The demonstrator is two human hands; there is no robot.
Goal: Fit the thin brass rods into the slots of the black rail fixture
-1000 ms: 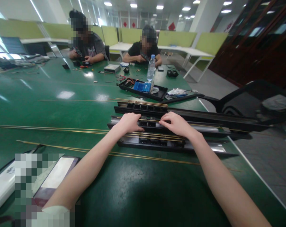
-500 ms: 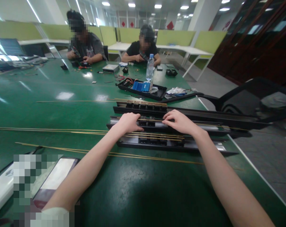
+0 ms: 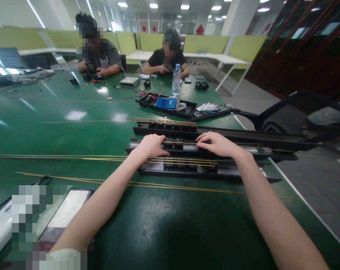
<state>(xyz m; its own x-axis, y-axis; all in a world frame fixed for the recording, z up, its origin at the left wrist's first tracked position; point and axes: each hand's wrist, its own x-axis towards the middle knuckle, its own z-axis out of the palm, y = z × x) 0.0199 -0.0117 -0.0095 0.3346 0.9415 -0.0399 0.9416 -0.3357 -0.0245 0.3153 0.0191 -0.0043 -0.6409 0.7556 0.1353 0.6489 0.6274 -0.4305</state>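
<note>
Three long black channels lie side by side on the green table, with small black blocks in them. My left hand grips the left end of the middle channel, beside two black blocks. A thin brass rod runs over these blocks to my right hand, whose thumb and fingers pinch it. Several brass rods rest on the near channel, and more lie on the far channel. Loose rods lie on the table nearer me.
Beyond the channels are an open black case with a blue item, a cloth and a water bottle. Two people sit across the table. A black mesh chair stands at the right; a boxlike item lies left.
My right hand has moved slightly right along the middle channel, away from the black blocks. My left hand keeps its place on the channel. The whole view has shifted a little.
</note>
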